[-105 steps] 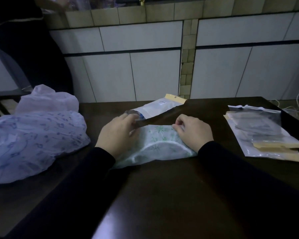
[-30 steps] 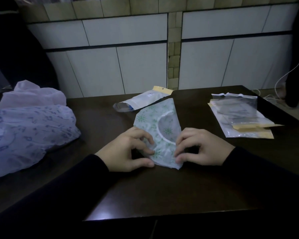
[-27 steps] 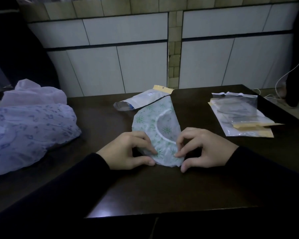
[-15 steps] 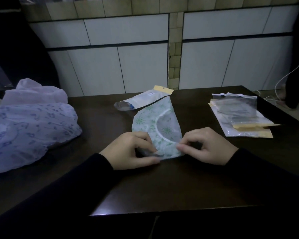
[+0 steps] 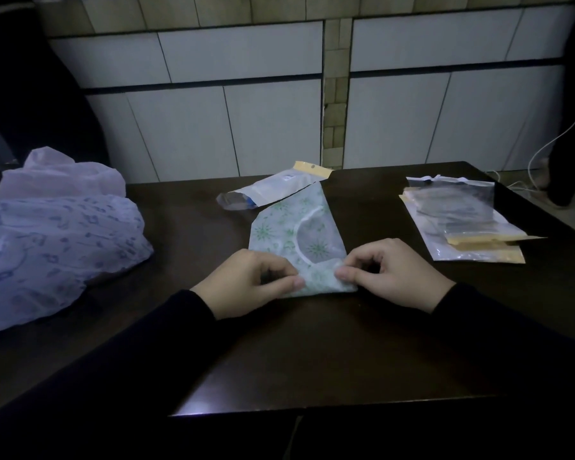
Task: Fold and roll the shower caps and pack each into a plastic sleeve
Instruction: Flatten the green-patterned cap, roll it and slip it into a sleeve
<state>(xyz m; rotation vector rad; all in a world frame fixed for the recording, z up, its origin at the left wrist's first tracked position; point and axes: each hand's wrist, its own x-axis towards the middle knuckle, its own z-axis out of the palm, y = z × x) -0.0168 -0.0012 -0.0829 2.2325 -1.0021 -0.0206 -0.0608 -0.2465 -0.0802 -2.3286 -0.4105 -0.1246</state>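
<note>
I'm pinching the near edge of the folded green-flowered translucent shower cap (image 5: 296, 240) with my left hand (image 5: 246, 282) and right hand (image 5: 390, 272), one at each corner, so it's rolling evenly.

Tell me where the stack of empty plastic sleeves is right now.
In the head view, the stack of empty plastic sleeves lies flat on the right side of the dark table, beyond and to the right of the right hand, apart from the green-patterned shower cap.
</note>
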